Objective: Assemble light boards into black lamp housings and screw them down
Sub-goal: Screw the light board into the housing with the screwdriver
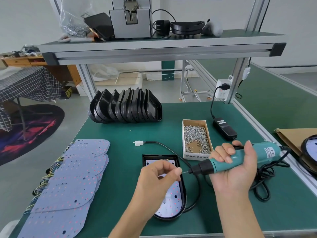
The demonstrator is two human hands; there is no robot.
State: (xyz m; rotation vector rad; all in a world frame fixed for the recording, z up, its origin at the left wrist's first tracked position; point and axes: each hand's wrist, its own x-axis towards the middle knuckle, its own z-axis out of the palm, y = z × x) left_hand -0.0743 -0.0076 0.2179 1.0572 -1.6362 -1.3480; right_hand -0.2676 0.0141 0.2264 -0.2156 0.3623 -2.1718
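Hands: right (235,167) grips screwdriver (236,159), left (159,174) pinches its tip

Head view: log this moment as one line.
right hand grips driver | left hand fingers at bit tip | board in housing | screw box beside

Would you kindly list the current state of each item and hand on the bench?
left hand: pinching at the screwdriver's bit tip
right hand: gripping the electric screwdriver, held level
lamp housing: flat on the mat, light board inside
screw box: open, partly full
spare housings: stacked on edge
loose boards: overlapping pile
white connector: unplugged
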